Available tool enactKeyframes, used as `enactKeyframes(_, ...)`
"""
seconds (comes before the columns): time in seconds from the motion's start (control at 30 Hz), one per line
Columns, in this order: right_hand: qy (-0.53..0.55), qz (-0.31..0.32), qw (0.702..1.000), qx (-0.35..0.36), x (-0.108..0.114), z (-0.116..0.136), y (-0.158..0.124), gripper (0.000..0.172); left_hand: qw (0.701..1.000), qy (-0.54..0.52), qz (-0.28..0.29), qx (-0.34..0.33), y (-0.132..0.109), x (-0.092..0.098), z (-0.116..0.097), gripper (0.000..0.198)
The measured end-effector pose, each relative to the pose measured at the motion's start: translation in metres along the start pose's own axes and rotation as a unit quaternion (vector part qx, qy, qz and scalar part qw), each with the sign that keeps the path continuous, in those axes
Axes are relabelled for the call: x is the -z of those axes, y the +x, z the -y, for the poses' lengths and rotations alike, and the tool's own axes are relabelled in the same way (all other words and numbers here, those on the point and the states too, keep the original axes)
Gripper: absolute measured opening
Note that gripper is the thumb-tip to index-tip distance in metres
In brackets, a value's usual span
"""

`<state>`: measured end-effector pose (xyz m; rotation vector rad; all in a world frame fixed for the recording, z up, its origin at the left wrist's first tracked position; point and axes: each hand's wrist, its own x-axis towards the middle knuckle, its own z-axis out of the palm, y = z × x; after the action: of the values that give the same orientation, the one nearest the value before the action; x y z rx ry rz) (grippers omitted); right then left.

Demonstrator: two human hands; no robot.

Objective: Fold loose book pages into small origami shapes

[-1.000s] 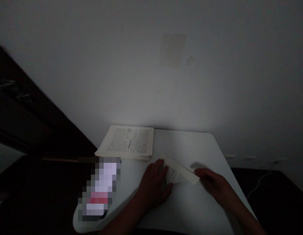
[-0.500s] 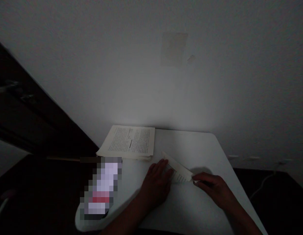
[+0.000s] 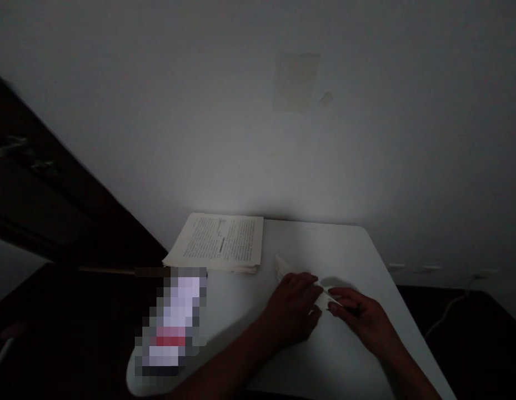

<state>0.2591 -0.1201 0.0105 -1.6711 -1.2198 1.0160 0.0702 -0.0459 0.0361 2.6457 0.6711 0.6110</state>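
White paper, likely light, limp and easily creased or torn, forms the folded sheet (image 3: 284,266) lying mid-way across the surface (image 3: 324,239), best steadied flat and pinched by its edges. The left hand (image 3: 291,306) rests flattened over it, fingers unclenched, while the right hand (image 3: 363,315) pinches its right end. Room opens toward the far right corner, between the printed stack (image 3: 221,243) and the sloping right edge.

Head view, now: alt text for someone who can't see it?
The person's left hand lies over a folded paper on a white table, while the right hand pinches its right end. A stack of printed sheets lies at the far left, a pixelated object nearer the viewer. The light is dim.
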Motion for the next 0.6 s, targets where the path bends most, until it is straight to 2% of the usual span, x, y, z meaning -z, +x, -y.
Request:
enactKeyframes(0.07, 0.000, 0.004, 1.000, 0.008, 0.000, 0.001, -0.002, 0.030, 1.000, -0.003, 0.019, -0.015, 0.012, 0.001, 0.000, 0.038)
enactKeyframes(0.13, 0.004, 0.010, 1.000, 0.013, -0.001, 0.001, -0.003, 0.029, 0.997, 0.001, 0.067, -0.025, 0.025, 0.001, 0.001, 0.032)
enactKeyframes(0.27, 0.027, -0.005, 0.999, 0.022, -0.004, -0.003, -0.004, 0.029, 0.988, -0.011, 0.151, 0.027, 0.045, 0.002, 0.004, 0.031)
enactKeyframes(0.37, 0.059, -0.031, 0.998, 0.023, -0.006, -0.006, -0.005, 0.031, 0.977, -0.042, 0.196, 0.079, 0.049, 0.005, 0.004, 0.032)
enactKeyframes(0.47, 0.083, -0.038, 0.996, 0.010, -0.007, -0.007, -0.004, 0.027, 0.971, -0.066, 0.208, 0.096, 0.047, 0.009, 0.003, 0.027)
enactKeyframes(0.6, 0.072, -0.026, 0.997, 0.009, -0.006, -0.004, -0.002, 0.022, 0.974, -0.074, 0.196, 0.087, 0.044, 0.011, 0.002, 0.021)
